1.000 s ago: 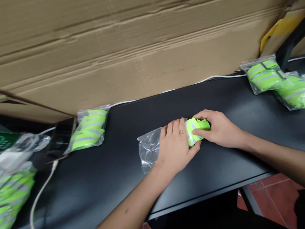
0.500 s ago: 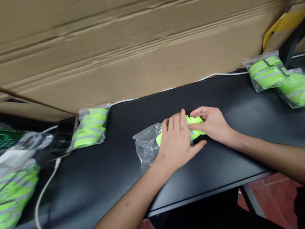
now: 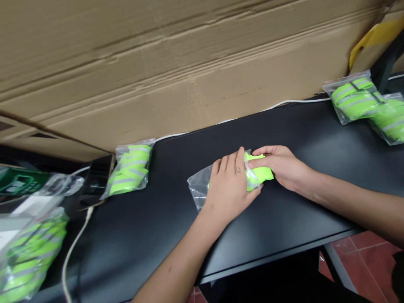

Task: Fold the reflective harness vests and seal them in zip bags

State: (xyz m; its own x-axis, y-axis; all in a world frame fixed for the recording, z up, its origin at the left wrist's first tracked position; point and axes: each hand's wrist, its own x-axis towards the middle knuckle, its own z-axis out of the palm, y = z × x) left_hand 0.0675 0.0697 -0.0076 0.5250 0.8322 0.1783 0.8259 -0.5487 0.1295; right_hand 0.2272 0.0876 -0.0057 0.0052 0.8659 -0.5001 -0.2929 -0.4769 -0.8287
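A clear plastic bag (image 3: pixel 198 190) lies on the black table (image 3: pixel 296 210) at the middle. My left hand (image 3: pixel 229 187) presses down on the bag and grips its open mouth. My right hand (image 3: pixel 279 166) pinches a folded neon-green band with grey reflective stripes (image 3: pixel 260 173), which sits partly inside the bag's mouth. Most of the bag is hidden under my left hand.
A filled bag of green bands (image 3: pixel 131 170) lies at the left by a phone (image 3: pixel 96 181). Two more filled bags (image 3: pixel 355 97) sit at the far right. A pile of bagged bands (image 3: pixel 30 252) and a white cable (image 3: pixel 74 248) occupy the left edge. A cardboard wall (image 3: pixel 189 63) stands behind.
The green band has slid further into the clear bag under my left hand, and both hands shifted slightly right in view as the camera moved.
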